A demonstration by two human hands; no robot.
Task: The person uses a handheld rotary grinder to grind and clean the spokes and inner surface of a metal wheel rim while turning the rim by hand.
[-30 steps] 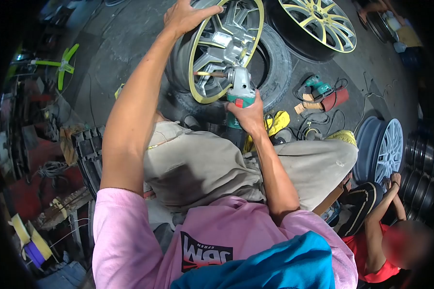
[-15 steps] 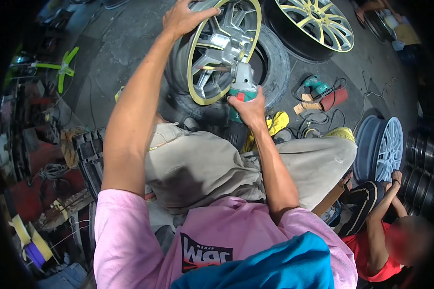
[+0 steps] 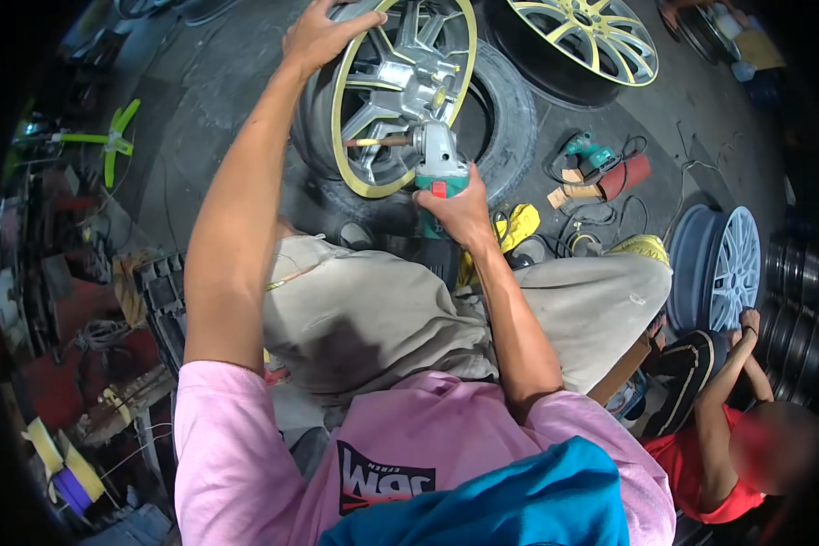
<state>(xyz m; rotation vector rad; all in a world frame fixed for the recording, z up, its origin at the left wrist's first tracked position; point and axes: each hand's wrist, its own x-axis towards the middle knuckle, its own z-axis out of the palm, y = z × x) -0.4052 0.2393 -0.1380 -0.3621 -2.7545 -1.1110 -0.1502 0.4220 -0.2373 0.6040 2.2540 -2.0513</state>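
An alloy wheel rim [image 3: 344, 118] with a yellowish outer lip and metallic spokes stands tilted against a tire [image 3: 516, 123]. My left hand [image 3: 326, 36] is closed on the upper left edge of this rim, thumb over the lip. In my right hand [image 3: 460, 211] is a green-and-grey angle grinder [image 3: 439, 150] with a red switch. From its head a thin rod-like attachment [image 3: 379, 142] points left, across the lower spokes. Whether the attachment touches the metal I cannot tell.
A black-and-yellow rim [image 3: 601, 36] lies at the upper right. A green sander [image 3: 595, 155], abrasive sheets and cords are on the floor. At right, a person in red [image 3: 714, 455] sits by a blue-grey rim [image 3: 735, 264]. A lime-green spoked piece [image 3: 116, 141] lies left.
The rim, both hands and the grinder appear slightly further left in view, partly because the camera has shifted. The grinder's rod now lies lower across the rim's lower left part.
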